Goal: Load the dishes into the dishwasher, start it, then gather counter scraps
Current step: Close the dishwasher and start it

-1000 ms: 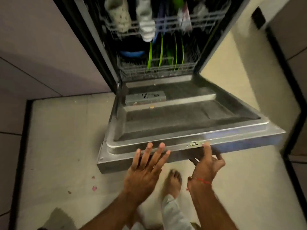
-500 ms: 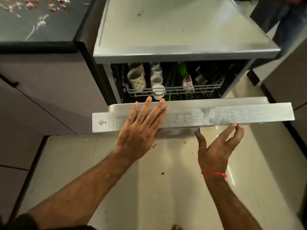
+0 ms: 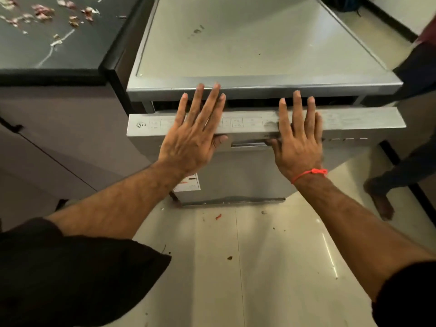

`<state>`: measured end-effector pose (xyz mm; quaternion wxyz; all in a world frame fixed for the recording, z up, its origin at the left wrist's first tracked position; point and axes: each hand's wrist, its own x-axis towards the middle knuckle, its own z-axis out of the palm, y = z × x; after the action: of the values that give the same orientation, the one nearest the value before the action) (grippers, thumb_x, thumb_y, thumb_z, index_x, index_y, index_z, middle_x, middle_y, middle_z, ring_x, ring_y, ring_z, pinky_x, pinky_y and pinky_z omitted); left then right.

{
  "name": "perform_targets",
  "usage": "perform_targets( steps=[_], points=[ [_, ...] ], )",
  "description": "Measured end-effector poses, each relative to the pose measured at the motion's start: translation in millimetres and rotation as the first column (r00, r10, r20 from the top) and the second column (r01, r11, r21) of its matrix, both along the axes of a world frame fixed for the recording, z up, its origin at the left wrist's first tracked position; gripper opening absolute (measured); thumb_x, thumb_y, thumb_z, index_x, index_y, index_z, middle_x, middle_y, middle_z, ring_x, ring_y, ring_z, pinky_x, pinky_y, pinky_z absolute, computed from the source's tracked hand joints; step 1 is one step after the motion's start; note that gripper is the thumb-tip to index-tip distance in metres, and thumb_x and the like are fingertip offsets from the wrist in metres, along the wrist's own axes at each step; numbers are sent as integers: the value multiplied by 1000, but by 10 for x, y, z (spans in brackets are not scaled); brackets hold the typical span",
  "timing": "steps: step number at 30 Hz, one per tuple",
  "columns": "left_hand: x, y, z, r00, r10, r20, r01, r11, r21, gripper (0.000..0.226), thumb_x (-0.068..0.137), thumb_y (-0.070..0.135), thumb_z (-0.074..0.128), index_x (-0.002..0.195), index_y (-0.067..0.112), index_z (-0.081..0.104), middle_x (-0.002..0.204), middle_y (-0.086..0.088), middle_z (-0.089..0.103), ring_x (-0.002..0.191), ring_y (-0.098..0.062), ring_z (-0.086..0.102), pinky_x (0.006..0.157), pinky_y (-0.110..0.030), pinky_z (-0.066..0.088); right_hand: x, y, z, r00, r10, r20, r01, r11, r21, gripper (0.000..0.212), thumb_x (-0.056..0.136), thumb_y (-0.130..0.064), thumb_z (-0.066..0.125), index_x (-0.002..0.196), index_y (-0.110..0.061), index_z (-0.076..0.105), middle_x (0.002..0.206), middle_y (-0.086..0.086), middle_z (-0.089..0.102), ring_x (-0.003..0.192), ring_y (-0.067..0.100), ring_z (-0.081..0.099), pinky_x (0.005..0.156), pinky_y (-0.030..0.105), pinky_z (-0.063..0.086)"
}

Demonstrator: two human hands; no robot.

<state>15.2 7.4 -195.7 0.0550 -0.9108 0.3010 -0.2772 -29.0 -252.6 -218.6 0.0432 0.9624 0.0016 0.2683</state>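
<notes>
1. Two hands are on the dishwasher door: the left hand and the right hand lie flat, fingers spread over its top edge, thumbs tucked under the lip, pressing rather than gripping anything.
2. A second ago we recorded the door lying flat and fully lowered, both racks exposed; half a second ago it was partway up. It now stands nearly upright, with only a narrow dark gap left below the dishwasher top.
3. We judge loading to be finished and closing to be in its last stage (the latch does not yet appear engaged). Starting the machine comes next; the control panel sits on the door's top edge and would be hidden once shut, so any programme choice may need to come first.
4. The dishes are no longer visible; earlier views showed cups and green plates in the racks behind the door.
5. Materials: the door and top are brushed metal, smooth, flat and square-edged, with smudges on the top. A paper label is stuck to the door face.
6. The dark, glossy, veined surface to the left carries scattered pinkish scraps, thin and papery in appearance, not yet gathered.
7. The floor is pale polished tile with a few small crumbs.
8. A red thread circles the right wrist.
</notes>
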Motion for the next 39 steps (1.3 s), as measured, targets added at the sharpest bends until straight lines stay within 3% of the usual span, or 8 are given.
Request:
perform_targets(
  steps=[5, 8, 13, 24, 29, 32, 35, 39],
  points=[
    [359, -32, 92, 1000, 23, -10, -23, 1000, 16, 81, 105, 60, 23, 159, 2, 2, 167, -19, -1, 154, -39, -2, 123, -58, 7, 332, -52, 114, 999, 36, -25, -36, 999, -9, 92, 93, -73, 27, 156, -13, -1, 164, 13, -4, 149, 41, -5, 120, 55, 3],
    [423, -77, 44, 999, 36, 25, -35, 999, -19, 79, 105, 58, 28, 159, 4, 8, 167, -15, 11, 154, -37, 8, 123, -58, 9, 443, -67, 125, 998, 57, 11, -57, 998, -1, 84, 97, -68, 24, 156, -12, 2, 164, 13, 0, 149, 41, -2, 120, 56, 5],
    [481, -95, -43, 996, 40, 85, -30, 993, -117, 70, 103, 52, 41, 157, 11, 24, 162, -10, 28, 150, -33, 25, 123, -54, 13, 572, -64, 29, 988, 42, 149, -45, 999, 17, 74, 101, -58, 35, 155, -11, 19, 160, 17, 20, 146, 47, 14, 117, 61, 13],
    [601, -230, -154, 991, 70, 118, -35, 961, -276, 63, 97, 48, 56, 147, 19, 33, 150, -6, 36, 141, -30, 30, 121, -51, 15, 717, 59, 56, 970, -37, 240, 0, 988, 151, 71, 85, -54, 57, 143, -18, 34, 143, 12, 35, 140, 42, 27, 116, 62, 16],
    [621, -215, -122, 992, 53, 113, -17, 954, -298, 60, 94, 50, 61, 142, 22, 37, 144, -3, 36, 136, -27, 33, 116, -48, 18, 708, 0, 262, 988, -20, 154, 5, 995, 98, 75, 77, -69, 58, 132, -21, 40, 127, 13, 45, 122, 35, 40, 116, 58, 18],
    [619, -240, -80, 992, 64, 109, -28, 951, -307, 58, 91, 49, 65, 137, 24, 38, 139, -1, 34, 128, -25, 34, 109, -46, 23, 706, -34, 473, 998, -16, 66, 13, 999, 42, 81, 72, -75, 59, 131, -24, 41, 119, 16, 44, 109, 37, 44, 109, 49, 33],
    [624, -267, -54, 992, 78, 101, -42, 947, -318, 59, 88, 48, 68, 133, 25, 38, 136, 0, 31, 122, -24, 33, 104, -45, 25, 718, -46, 496, 999, -11, 39, 9, 999, 31, 84, 72, -77, 56, 137, -26, 39, 122, 18, 43, 112, 38, 41, 104, 48, 38],
    [627, -263, -46, 990, 88, 107, -50, 948, -313, 61, 87, 49, 70, 132, 25, 37, 134, 0, 31, 119, -24, 34, 101, -44, 27, 758, -71, 395, 998, -5, 64, 1, 998, 60, 84, 75, -80, 51, 140, -28, 37, 128, 16, 36, 122, 37, 36, 112, 51, 29]
  ],
)
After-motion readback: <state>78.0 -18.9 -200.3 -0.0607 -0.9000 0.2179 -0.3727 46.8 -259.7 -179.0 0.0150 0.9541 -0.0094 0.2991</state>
